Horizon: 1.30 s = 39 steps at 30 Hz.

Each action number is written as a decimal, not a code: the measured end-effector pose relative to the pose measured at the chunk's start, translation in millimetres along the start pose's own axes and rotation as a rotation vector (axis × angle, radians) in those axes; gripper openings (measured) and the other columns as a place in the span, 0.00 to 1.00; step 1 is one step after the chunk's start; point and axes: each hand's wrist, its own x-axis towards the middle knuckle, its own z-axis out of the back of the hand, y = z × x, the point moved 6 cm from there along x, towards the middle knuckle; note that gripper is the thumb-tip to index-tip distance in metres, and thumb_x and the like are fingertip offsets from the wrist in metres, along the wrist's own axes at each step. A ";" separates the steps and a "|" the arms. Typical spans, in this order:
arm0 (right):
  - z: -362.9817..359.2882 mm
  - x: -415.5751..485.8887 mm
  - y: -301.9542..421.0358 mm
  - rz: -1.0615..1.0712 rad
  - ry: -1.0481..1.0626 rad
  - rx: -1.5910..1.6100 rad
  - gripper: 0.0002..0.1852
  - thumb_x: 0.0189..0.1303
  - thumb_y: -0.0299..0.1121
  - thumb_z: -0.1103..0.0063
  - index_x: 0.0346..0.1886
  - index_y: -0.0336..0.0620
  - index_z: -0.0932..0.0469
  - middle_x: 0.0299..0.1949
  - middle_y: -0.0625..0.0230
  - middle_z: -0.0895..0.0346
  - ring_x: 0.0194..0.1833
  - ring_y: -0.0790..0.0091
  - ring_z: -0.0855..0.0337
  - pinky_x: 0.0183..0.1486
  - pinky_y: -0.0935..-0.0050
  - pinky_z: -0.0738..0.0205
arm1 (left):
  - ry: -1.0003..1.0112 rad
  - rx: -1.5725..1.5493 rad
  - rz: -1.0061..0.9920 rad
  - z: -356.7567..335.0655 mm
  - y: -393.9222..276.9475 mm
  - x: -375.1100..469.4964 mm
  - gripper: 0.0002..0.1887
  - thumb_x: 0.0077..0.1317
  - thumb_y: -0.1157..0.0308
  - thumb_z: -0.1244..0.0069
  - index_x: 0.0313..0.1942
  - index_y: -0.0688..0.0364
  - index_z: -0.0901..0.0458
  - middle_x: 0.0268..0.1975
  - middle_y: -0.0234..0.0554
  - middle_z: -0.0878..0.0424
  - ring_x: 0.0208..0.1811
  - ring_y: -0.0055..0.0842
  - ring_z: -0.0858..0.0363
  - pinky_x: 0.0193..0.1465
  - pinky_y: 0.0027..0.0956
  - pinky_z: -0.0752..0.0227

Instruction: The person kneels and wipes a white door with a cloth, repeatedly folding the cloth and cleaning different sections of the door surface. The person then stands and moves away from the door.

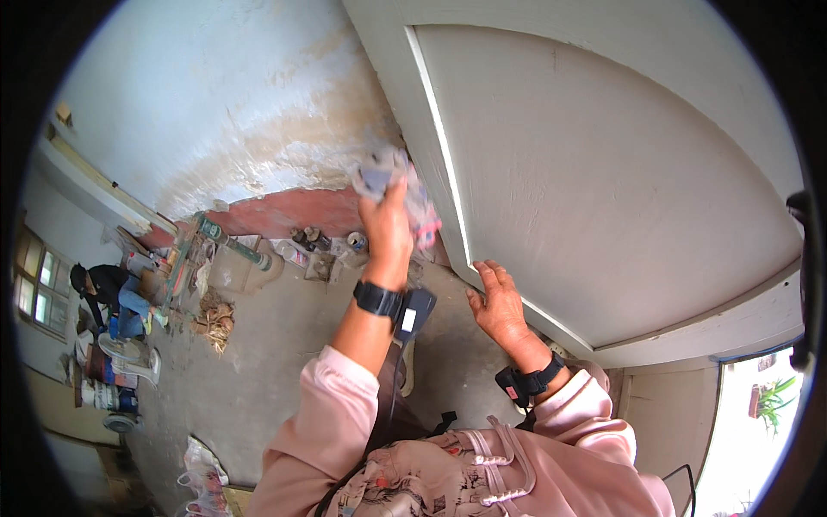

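Raised in front of me, my left hand (387, 229) grips a bunched cloth (386, 173), grey and blue with pinkish parts. Blur softens the cloth, which is beside the edge of a pale wooden door (601, 168); I cannot tell whether it touches. My right hand (501, 302) rests on the door's lower moulding, fingers apart and holding nothing. A recessed panel with a raised white moulding (446, 152) makes up most of the door's face. Straps with small dark boxes are on both wrists.
Beyond the cloth is a peeling wall (258, 123) with a red lower band (284, 213). Jars (316, 239) and a green metal pipe frame (236, 244) stand along it. A person (119, 297) bends at the far left near a white fan (129, 352). Plastic bags (203, 478) lie lower left.
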 end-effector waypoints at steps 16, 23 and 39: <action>11.8 -8.3 -29.5 -0.027 0.397 -0.424 0.16 0.55 0.43 0.43 0.39 0.42 0.23 0.37 0.58 0.22 0.39 0.57 0.19 0.39 0.62 0.24 | -0.220 0.673 -0.189 18.5 112.9 32.8 0.23 0.62 0.71 0.54 0.56 0.70 0.36 0.55 0.56 0.29 0.56 0.43 0.30 0.60 0.37 0.39; 20.8 -6.9 -38.9 -0.088 0.378 -0.431 0.14 0.54 0.42 0.42 0.38 0.42 0.23 0.36 0.59 0.22 0.38 0.56 0.19 0.39 0.62 0.24 | -0.395 0.551 0.075 59.6 184.4 -8.6 0.22 0.65 0.71 0.57 0.58 0.69 0.35 0.58 0.54 0.30 0.59 0.39 0.32 0.62 0.35 0.41; 14.3 -0.5 -53.2 -0.055 0.362 -0.496 0.14 0.51 0.41 0.40 0.36 0.43 0.25 0.32 0.60 0.23 0.34 0.57 0.19 0.33 0.62 0.22 | -0.493 -0.030 1.049 134.0 324.7 -87.4 0.23 0.69 0.53 0.60 0.55 0.60 0.35 0.51 0.44 0.27 0.49 0.35 0.25 0.51 0.42 0.28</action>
